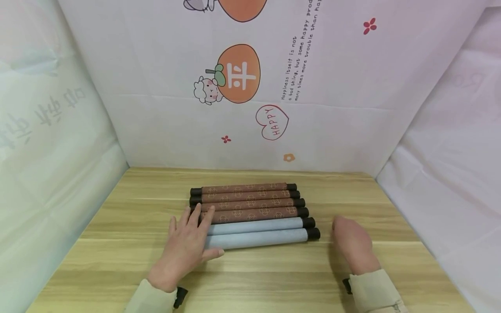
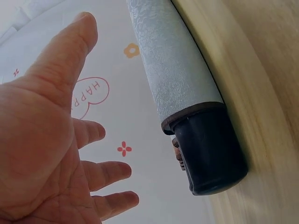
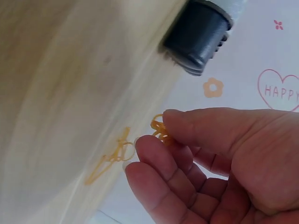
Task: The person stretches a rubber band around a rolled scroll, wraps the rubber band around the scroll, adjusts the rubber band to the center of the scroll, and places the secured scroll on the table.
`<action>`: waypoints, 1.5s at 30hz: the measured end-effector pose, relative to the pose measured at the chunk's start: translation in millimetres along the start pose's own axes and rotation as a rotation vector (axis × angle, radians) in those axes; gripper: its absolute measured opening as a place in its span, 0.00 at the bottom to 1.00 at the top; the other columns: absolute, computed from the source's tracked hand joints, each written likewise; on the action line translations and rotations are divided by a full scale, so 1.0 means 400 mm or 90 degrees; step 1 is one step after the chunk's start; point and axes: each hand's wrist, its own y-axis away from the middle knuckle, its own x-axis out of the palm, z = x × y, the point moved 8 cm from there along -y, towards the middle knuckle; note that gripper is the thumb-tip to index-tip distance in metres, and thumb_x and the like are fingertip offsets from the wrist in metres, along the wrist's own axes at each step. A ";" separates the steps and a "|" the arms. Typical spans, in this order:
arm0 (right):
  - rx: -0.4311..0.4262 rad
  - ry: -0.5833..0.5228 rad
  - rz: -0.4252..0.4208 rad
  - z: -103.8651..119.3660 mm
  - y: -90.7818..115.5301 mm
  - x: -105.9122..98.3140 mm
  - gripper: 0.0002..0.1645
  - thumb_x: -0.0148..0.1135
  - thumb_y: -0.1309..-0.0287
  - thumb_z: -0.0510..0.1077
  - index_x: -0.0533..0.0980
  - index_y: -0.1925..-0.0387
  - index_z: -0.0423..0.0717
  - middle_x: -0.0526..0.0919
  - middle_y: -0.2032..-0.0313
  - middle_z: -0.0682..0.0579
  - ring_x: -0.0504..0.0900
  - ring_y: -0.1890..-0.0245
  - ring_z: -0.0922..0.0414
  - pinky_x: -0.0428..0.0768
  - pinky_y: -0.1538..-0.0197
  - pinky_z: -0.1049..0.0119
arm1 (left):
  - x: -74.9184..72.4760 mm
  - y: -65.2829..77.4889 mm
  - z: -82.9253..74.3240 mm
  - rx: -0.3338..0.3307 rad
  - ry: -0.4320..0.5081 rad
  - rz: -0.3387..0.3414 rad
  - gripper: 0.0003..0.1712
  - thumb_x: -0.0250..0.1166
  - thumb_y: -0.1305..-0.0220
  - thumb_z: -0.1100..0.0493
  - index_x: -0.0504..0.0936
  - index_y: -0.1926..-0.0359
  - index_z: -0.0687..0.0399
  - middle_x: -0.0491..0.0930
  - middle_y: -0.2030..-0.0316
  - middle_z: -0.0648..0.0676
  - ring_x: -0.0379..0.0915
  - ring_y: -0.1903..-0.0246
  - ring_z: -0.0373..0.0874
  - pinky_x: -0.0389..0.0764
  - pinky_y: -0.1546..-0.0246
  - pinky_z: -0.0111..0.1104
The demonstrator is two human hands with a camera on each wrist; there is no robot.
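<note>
Several brown scrolls with gold flower patterns (image 1: 250, 203) and two pale blue scrolls (image 1: 256, 238) lie side by side on the wooden table, all with black end knobs. Fingers spread, my left hand (image 1: 185, 248) is over the left ends of the row; whether it touches them I cannot tell. A pale blue scroll's black knob (image 2: 210, 149) shows beside that palm in the left wrist view. To the right of the row, my right hand (image 1: 352, 241) pinches yellow rubber bands (image 3: 160, 128) between thumb and fingertips. More rubber bands (image 3: 110, 158) lie on the table near those fingertips.
The wooden table top (image 1: 270, 278) ends at a printed white cloth (image 1: 176, 130) hanging behind it. White cloth walls (image 1: 454, 174) also stand at the left and right sides.
</note>
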 end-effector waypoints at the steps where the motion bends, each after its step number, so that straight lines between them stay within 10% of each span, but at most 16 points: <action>1: 0.001 -0.005 0.000 0.001 0.001 -0.002 0.06 0.54 0.31 0.36 0.76 0.61 0.38 0.84 0.67 0.41 0.83 0.68 0.46 0.82 0.70 0.48 | 0.001 0.000 -0.001 0.001 0.001 0.000 0.63 0.73 0.46 0.29 0.57 0.18 0.49 0.56 0.22 0.70 0.51 0.24 0.75 0.53 0.34 0.78; 30: 0.053 0.010 0.026 0.004 0.008 0.002 0.10 0.52 0.34 0.41 0.77 0.57 0.40 0.85 0.67 0.40 0.83 0.70 0.43 0.78 0.74 0.46 | 0.009 -0.004 -0.028 0.030 0.023 -0.005 0.61 0.73 0.44 0.31 0.57 0.18 0.50 0.60 0.24 0.70 0.52 0.24 0.74 0.55 0.33 0.76; 45: -0.009 -0.017 -0.060 0.051 0.019 -0.042 0.11 0.55 0.35 0.40 0.80 0.56 0.41 0.88 0.64 0.43 0.81 0.73 0.52 0.78 0.76 0.54 | 0.001 -0.013 -0.044 0.040 0.020 -0.010 0.60 0.74 0.43 0.31 0.59 0.18 0.50 0.64 0.25 0.67 0.54 0.25 0.73 0.56 0.31 0.72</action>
